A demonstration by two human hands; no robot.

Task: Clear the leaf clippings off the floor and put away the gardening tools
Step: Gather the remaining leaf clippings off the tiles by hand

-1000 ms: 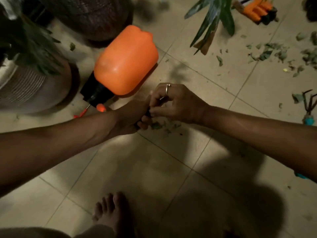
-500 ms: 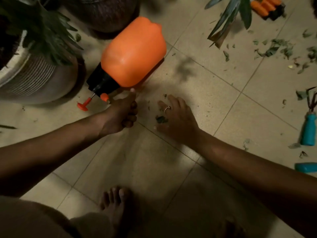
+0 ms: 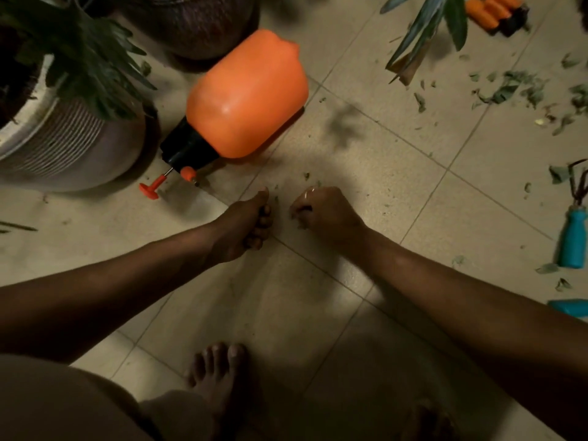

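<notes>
The right hand point(image 3: 324, 214) was knuckles-up on the floor point(image 3: 366, 154), fingers curled down and pinching at dark flecks of the leaf clippings point(image 3: 306, 176) strewn about it. Just beside it the left hand point(image 3: 245, 224) lay with its fingers folded into the palm and thumb stretched forward; what the palm held, if anything, was hidden. I judged this to be the gathering step: the small bits being picked up by hand.

Just beyond the hands an orange sprayer point(image 3: 248, 97) lay on its side, cap and plunger towards a potted plant point(image 3: 63, 122). Well off to the right lay the main scatter point(image 3: 506, 90) of clippings, untouched. A teal-handled rake point(image 3: 572, 237) and a second teal tool point(image 3: 569, 308) lay at the right edge, and an orange-handled tool point(image 3: 496, 11), blurred, at the top.

The task looked barely begun. The next move would call for lifting the pinch without dropping flecks, then shifting right to the main scatter; the tools could wait.
</notes>
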